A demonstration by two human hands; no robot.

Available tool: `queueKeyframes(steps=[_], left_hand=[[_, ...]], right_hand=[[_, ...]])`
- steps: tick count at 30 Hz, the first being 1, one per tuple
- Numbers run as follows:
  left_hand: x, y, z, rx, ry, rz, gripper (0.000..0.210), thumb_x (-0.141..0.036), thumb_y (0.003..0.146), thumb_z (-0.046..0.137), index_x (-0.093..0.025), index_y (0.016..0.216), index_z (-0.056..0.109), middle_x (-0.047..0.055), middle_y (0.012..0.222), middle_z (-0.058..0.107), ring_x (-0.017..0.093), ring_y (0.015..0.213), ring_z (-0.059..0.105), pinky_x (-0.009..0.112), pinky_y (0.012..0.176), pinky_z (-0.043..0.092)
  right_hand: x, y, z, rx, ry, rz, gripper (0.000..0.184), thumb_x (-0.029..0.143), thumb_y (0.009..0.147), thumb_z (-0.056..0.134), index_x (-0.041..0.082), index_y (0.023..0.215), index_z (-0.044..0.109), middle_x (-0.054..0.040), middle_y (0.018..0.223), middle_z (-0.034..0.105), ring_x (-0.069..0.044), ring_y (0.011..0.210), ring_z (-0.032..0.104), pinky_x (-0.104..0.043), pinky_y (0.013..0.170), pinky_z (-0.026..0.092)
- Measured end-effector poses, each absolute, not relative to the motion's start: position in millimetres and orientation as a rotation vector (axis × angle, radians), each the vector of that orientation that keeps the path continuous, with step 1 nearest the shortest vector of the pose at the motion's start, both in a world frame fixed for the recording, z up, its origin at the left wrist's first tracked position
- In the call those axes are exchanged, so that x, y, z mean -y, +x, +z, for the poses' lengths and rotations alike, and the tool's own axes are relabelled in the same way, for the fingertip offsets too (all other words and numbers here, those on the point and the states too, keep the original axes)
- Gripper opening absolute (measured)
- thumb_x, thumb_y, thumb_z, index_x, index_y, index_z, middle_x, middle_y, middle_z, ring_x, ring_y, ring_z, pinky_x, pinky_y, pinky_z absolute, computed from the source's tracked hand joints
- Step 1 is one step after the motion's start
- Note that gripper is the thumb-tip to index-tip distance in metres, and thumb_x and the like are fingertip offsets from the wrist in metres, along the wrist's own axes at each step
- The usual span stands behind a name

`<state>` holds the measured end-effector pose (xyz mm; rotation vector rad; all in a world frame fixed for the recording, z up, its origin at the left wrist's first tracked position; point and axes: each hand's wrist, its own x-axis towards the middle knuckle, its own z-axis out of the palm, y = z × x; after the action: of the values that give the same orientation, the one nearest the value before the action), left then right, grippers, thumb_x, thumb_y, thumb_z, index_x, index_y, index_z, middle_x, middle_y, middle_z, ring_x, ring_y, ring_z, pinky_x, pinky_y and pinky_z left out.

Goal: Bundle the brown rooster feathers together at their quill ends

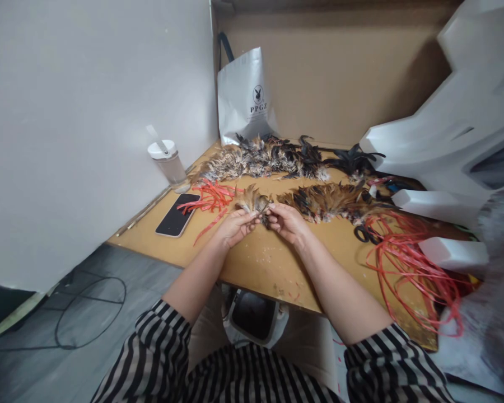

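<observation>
Between both hands is a small bunch of brown and tan feathers (252,197), held just above the table. My left hand (238,225) pinches it from the left, thumb against fingers. From the right, my right hand (286,223) pinches its other side, the fingertips of both hands nearly touching. Just right of my right hand lies a row of brown feather bundles (325,200). Cut red plastic strips (214,196) lie to the left of my left hand. Behind these stretches a longer pile of mottled feather bundles (264,157).
A phone (177,215) and a lidded drink cup (168,162) stand at the left of the wooden table (252,268). A silver bag (241,101) is at the back. Long red strips (415,263), black rings (363,234) and white foam pieces (453,253) lie at the right.
</observation>
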<state>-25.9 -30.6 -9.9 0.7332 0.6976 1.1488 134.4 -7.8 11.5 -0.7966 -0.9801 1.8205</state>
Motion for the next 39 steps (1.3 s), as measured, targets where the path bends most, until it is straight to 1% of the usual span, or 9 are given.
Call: queueKeyframes(steps=[6,10,14,17,21,25,30,35,39], left_hand=[[32.6,-26.6,-10.2,-0.685,0.778,1.088,0.016,-0.016,0.065,0.068,-0.009,0.079,0.064,0.005,0.073,0.064,0.006,0.06,0.056,0.014,0.054,0.043],[32.4,-27.5,-11.5,-0.684,0.802,1.083,0.018,-0.017,0.065,0.069,-0.009,0.08,0.064,0.005,0.073,0.065,0.007,0.062,0.058,0.015,0.055,0.043],[29.0,-30.8,-10.0,-0.751,0.79,1.242,0.016,-0.018,0.064,0.069,-0.01,0.077,0.064,0.008,0.083,0.066,0.011,0.071,0.061,0.017,0.059,0.044],[25.1,-35.6,-7.8,-0.791,0.687,1.458,0.013,-0.017,0.063,0.07,-0.011,0.072,0.063,0.007,0.093,0.066,0.011,0.075,0.061,0.018,0.061,0.045],[20.4,-41.9,-7.7,-0.756,0.571,1.545,0.016,-0.016,0.064,0.068,-0.013,0.08,0.063,0.005,0.087,0.066,0.008,0.069,0.059,0.016,0.055,0.042],[18.6,-43.6,-9.5,-0.724,0.549,1.53,0.016,-0.016,0.065,0.068,-0.013,0.079,0.063,0.003,0.079,0.065,0.006,0.062,0.057,0.015,0.051,0.039],[21.1,-39.9,-10.1,-0.728,0.573,1.454,0.014,-0.015,0.065,0.067,-0.012,0.078,0.062,0.004,0.075,0.065,0.005,0.059,0.056,0.014,0.05,0.038],[23.0,-36.0,-13.5,-0.714,0.625,1.369,0.012,-0.014,0.067,0.066,-0.011,0.078,0.061,0.006,0.08,0.066,0.008,0.065,0.06,0.016,0.056,0.042],[20.7,-36.3,-19.0,-0.708,0.651,1.342,0.011,-0.014,0.069,0.064,-0.01,0.079,0.062,0.008,0.09,0.066,0.008,0.07,0.061,0.017,0.059,0.044]], right_hand=[[8.8,133.3,9.6,1.028,-0.858,1.871,0.031,0.037,0.059,0.071,0.014,0.066,0.053,0.0008,0.06,0.056,-0.002,0.039,0.034,-0.016,0.035,0.017],[10.7,134.2,11.0,1.129,-0.789,1.892,0.027,0.029,0.056,0.074,0.014,0.066,0.054,0.0023,0.055,0.055,-0.001,0.039,0.034,-0.015,0.036,0.018],[13.7,148.6,20.2,1.438,-0.759,1.9,0.023,0.03,0.06,0.071,0.014,0.065,0.057,0.0035,0.052,0.054,-0.002,0.039,0.038,-0.017,0.039,0.025],[13.9,161.6,26.5,1.98,-0.843,1.906,0.026,0.032,0.06,0.071,0.012,0.075,0.065,-0.0013,0.059,0.061,-0.007,0.047,0.049,-0.02,0.046,0.036],[8.0,160.4,21.9,2.047,-1.079,1.436,0.027,0.033,0.061,0.068,0.013,0.081,0.067,-0.0034,0.074,0.066,-0.011,0.061,0.054,-0.022,0.058,0.04],[3.2,140.5,9.0,1.989,-1.336,0.917,0.018,0.029,0.068,0.057,0.014,0.07,0.067,-0.0032,0.062,0.063,-0.013,0.057,0.053,-0.023,0.055,0.038],[7.2,125.1,5.4,2.129,-1.52,0.31,0.015,0.027,0.07,0.052,0.02,0.07,0.066,-0.0052,0.078,0.066,-0.018,0.074,0.057,-0.025,0.062,0.037],[6.0,122.6,0.5,2.104,-1.673,0.236,0.017,0.032,0.07,0.053,0.02,0.075,0.064,-0.0072,0.079,0.066,-0.019,0.074,0.058,-0.025,0.061,0.037],[-3.9,124.0,-9.2,1.984,-1.609,0.44,0.012,0.027,0.067,0.055,0.018,0.066,0.062,-0.0051,0.067,0.064,-0.016,0.063,0.056,-0.024,0.056,0.037]])
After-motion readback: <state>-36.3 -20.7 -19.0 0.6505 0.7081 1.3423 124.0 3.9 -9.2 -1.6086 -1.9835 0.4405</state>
